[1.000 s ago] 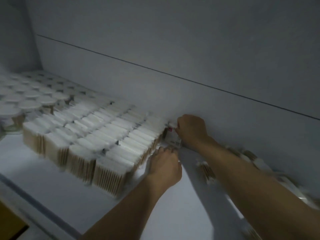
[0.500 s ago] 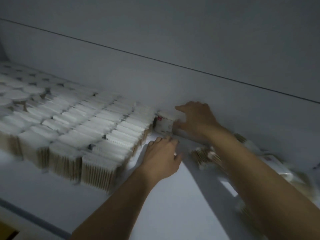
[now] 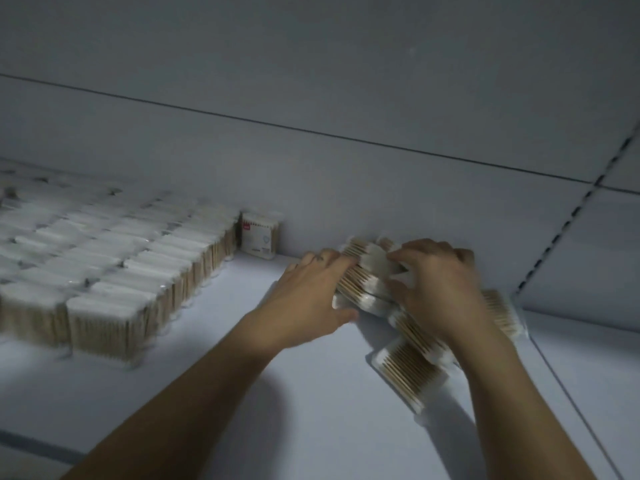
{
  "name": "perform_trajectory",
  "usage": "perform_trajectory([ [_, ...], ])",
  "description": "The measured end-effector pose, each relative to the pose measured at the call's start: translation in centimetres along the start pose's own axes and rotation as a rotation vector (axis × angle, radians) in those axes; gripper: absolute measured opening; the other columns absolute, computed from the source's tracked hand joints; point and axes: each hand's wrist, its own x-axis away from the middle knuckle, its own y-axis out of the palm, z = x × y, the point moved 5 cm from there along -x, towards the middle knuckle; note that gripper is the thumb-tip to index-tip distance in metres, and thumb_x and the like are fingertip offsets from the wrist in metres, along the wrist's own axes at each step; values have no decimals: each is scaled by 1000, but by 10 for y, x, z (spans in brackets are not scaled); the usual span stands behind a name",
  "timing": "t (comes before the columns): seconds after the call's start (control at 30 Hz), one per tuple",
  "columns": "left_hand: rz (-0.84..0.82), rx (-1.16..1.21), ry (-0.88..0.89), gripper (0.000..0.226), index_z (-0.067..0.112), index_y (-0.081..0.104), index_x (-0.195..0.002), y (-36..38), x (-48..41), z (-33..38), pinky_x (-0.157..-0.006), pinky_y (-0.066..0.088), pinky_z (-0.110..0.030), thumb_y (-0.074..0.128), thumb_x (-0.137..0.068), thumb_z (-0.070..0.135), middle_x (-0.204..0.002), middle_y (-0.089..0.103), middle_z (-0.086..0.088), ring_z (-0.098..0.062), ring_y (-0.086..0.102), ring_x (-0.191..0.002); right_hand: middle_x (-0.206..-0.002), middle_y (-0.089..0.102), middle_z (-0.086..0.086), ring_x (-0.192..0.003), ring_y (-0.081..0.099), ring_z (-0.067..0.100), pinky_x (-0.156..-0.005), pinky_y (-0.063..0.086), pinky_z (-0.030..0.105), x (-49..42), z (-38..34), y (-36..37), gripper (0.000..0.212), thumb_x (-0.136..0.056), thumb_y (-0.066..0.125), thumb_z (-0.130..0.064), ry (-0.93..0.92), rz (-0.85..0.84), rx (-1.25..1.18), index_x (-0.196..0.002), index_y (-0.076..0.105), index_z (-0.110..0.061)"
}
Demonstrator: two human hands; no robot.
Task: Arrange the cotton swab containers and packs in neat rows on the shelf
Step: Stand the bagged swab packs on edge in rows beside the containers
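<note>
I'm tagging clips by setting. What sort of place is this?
Likely a shop or stockroom: many identical cotton swab packs in rows, a white shelf, and a slotted upright on the back wall.

Upright swab packs (image 3: 114, 271) stand in tight rows, left — loose flat packs (image 3: 408, 372) lie heaped, right.
</note>
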Motion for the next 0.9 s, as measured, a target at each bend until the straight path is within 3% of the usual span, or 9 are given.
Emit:
perform_trajectory([
  [0.17,20,28,-53,91,39,24,-145,11,-6,8,-105,36,-43,70,-68,60,-143,38,10,-17,35,-130,-119,63,1,-109,55,28,-92,24,38,13,9,9,36,-76,71,-40,-3,85,-77,-109,69,-27],
  [0.27,24,42,-77,93,44,29,-142,17,6,4,-106,30,-33,72,-63,67,-137,33,15,-9,28,-126,-130,56,-4,-119,47,23,-100,24,41,18,4,15,42,-78,64,-52,-30,29,-60,-115,64,-33],
  [0.4,26,141,-81,63,40,45,-134,17,21,-4,-103,33,-26,73,-78,49,-125,32,13,-6,31,-119,-137,47,-8,-128,36,18,-98,14,38,18,-4,22,48,-80,60,-56,-70,-17,-29,-123,57,-36],
  [0.5,114,152,-76,36,32,53,-122,13,22,-4,-99,33,-22,66,-88,30,-136,39,10,-9,35,-125,-139,44,-7,-131,31,19,-99,9,38,20,-7,25,50,-77,63,-53,-83,-38,-25,-124,56,-37],
  [0.63,145,160,-52,32,27,56,-114,15,19,0,-96,40,-26,70,-86,23,-125,55,12,-7,45,-115,-140,42,-9,-131,30,19,-105,8,43,21,-11,29,66,-61,69,-65,-123,-123,24,-120,58,-38],
  [0.77,184,170,-44,23,25,56,-107,14,18,-4,-99,38,-23,67,-88,19,-136,52,13,-7,44,-123,-139,44,-10,-132,30,18,-106,3,46,24,-15,29,61,-65,66,-62,-144,-112,55,-119,60,-36],
  [0.83,214,209,-45,18,26,55,-109,11,18,-5,-95,42,-27,61,-92,20,-126,57,9,-9,50,-115,-135,49,-9,-132,35,19,-106,2,48,24,-17,28,54,-69,65,-54,-170,-61,36,-119,61,-35],
  [0.9,294,353,-103,10,28,56,-106,6,20,-9,-85,48,-33,54,-97,28,-107,64,9,-11,58,-100,-114,65,-5,-115,55,21,-105,12,44,22,-17,21,41,-70,67,-45,-173,105,-58,-109,66,-30],
])
